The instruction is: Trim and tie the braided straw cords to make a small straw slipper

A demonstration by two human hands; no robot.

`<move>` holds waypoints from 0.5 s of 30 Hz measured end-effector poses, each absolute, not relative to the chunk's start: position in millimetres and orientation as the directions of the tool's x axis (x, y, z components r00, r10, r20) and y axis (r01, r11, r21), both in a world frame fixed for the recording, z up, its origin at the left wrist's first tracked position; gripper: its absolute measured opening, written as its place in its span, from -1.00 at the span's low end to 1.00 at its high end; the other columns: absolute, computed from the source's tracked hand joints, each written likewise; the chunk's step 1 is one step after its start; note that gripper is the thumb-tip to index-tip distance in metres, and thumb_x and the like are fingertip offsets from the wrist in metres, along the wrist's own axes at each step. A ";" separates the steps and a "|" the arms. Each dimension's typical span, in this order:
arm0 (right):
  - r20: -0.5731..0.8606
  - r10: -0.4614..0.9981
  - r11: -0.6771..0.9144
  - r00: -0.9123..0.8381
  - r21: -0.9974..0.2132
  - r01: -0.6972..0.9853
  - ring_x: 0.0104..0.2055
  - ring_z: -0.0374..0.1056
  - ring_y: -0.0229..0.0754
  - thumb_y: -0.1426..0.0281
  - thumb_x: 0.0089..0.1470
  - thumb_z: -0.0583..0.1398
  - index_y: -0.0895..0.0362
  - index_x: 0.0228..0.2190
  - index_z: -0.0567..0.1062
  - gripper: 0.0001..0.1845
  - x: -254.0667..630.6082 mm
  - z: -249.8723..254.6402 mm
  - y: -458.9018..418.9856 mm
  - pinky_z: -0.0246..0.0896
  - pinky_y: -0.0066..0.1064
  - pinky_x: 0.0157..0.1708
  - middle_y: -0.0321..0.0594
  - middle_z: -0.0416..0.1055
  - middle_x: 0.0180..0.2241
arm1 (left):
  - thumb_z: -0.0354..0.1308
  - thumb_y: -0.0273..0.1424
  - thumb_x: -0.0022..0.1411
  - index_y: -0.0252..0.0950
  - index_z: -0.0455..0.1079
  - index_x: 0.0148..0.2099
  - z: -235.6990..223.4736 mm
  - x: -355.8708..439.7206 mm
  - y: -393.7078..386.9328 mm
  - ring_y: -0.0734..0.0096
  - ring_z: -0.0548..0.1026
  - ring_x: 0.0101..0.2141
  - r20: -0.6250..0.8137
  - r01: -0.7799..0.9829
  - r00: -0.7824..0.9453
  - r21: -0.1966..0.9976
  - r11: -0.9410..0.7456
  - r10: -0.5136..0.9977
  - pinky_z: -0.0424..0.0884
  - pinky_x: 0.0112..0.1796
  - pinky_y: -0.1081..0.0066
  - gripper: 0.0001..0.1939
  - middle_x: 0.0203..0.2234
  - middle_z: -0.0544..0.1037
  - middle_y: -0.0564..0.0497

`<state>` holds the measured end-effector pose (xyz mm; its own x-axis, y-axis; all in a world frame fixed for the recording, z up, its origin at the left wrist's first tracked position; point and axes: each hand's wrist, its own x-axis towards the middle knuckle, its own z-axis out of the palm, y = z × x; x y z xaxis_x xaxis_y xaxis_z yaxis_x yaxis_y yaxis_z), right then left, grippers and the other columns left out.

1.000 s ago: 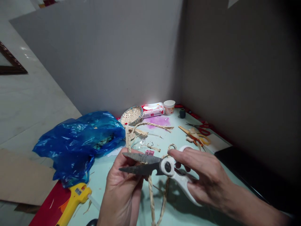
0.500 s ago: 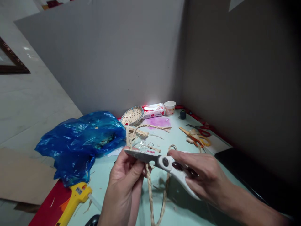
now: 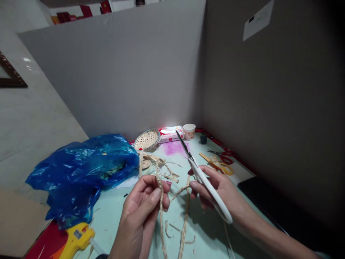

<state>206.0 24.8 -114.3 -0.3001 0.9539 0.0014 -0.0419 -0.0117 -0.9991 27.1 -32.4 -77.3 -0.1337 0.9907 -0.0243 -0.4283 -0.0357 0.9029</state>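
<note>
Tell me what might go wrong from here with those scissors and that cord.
The white-handled metal scissors share the right hand with part of the braided straw-coloured cord, so either might slip. If the blades swing down, they could nick the wrong strand or the left hand. The yellow plastic glue gun lies against the blue plastic bag; if hot, it might melt it.

Braided cord [image 3: 183, 232], cut off below
</note>
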 end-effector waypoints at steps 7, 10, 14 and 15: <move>0.073 0.929 -0.054 -0.363 -0.944 -0.326 -0.36 0.42 -0.26 0.26 -0.11 0.43 0.11 -0.24 0.39 -0.56 202.5 -105.4 18.7 0.26 -0.45 -0.34 -0.28 0.52 -0.39 | 0.33 -0.32 0.11 -0.30 0.51 -0.21 -94.6 32.3 -34.9 0.58 0.24 -0.57 -0.148 -0.317 -0.041 0.940 0.127 0.988 0.23 -0.52 0.56 -0.79 -0.52 0.46 0.02; 0.102 0.949 -0.032 -0.298 -0.910 -0.413 -0.38 0.40 -0.29 0.31 -0.13 0.45 0.10 -0.26 0.37 -0.56 203.2 -107.3 20.3 0.24 -0.46 -0.34 -0.32 0.50 -0.41 | 0.36 -0.22 0.08 -0.28 0.51 -0.25 -104.4 36.5 -35.5 0.58 0.24 -0.59 -0.146 -0.184 -0.024 0.973 0.139 0.989 0.20 -0.55 0.57 -0.74 -0.58 0.40 0.08; 0.107 0.968 0.001 -0.229 -0.908 -0.418 -0.48 0.32 -0.35 0.38 -0.19 0.47 0.11 -0.29 0.36 -0.53 207.0 -103.3 21.8 0.20 -0.49 -0.42 -0.42 0.42 -0.51 | 0.38 -0.16 0.05 -0.27 0.51 -0.28 -111.4 38.6 -36.0 0.57 0.25 -0.60 -0.152 -0.070 -0.022 0.986 0.150 0.988 0.19 -0.56 0.58 -0.69 -0.60 0.38 0.10; 0.110 0.970 0.009 -0.216 -0.908 -0.420 -0.47 0.33 -0.34 0.38 -0.19 0.47 0.10 -0.27 0.35 -0.51 208.0 -102.1 22.2 0.22 -0.49 -0.40 -0.43 0.42 -0.51 | 0.38 -0.16 0.05 -0.27 0.51 -0.26 -112.0 38.6 -36.2 0.56 0.25 -0.60 -0.152 -0.067 -0.025 0.986 0.150 0.988 0.19 -0.57 0.58 -0.69 -0.60 0.39 0.09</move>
<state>208.0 22.2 -102.1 -0.2163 0.9701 0.1098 -0.4199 0.0091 -0.9075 38.6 -36.2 -112.0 -0.0254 0.9880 -0.1523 -0.0669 0.1503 0.9864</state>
